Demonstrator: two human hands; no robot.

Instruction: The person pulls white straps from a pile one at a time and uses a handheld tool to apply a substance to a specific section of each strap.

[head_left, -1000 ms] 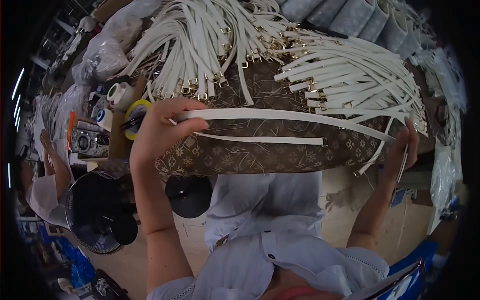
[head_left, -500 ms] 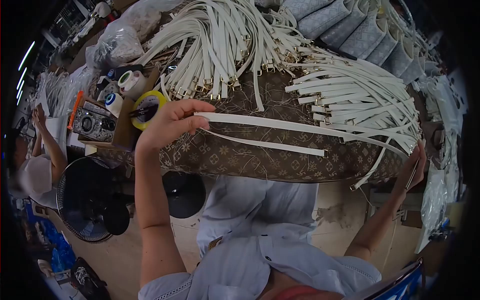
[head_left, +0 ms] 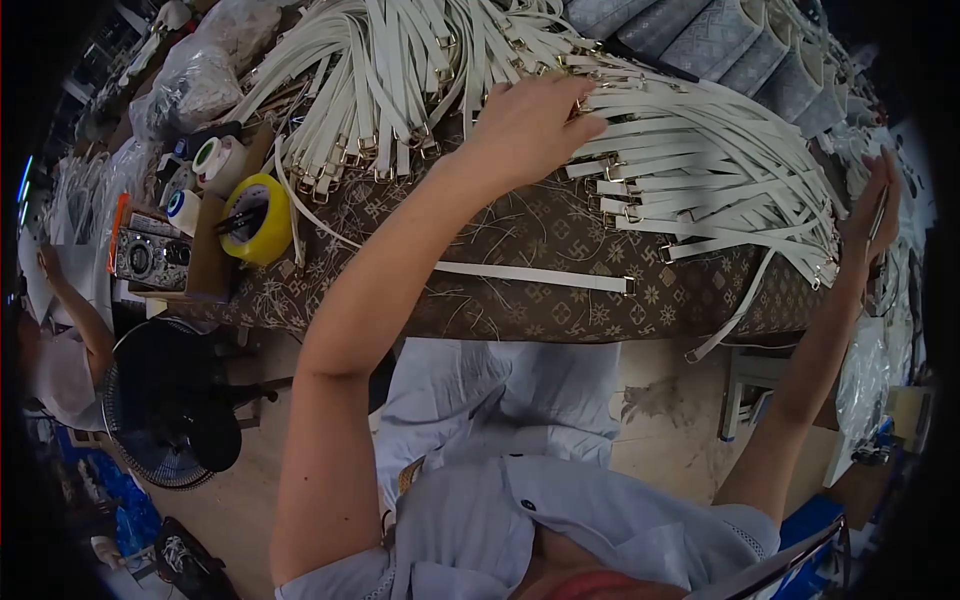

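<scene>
Your left hand (head_left: 525, 130) now reaches buckled straps (head_left: 715, 190) (grip: cannot tell); no strap spans hands; right hand (head_left: 868, 225) grips thin tool (head_left: 880, 212).

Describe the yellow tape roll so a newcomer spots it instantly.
Start at the work surface covered in brown patterned cloth and go to its left end, where a small cardboard box stands. Just right of the box, before the white straps, is the yellow tape roll. Unlike the nearby white spools, it is a wide bright yellow ring.
</scene>
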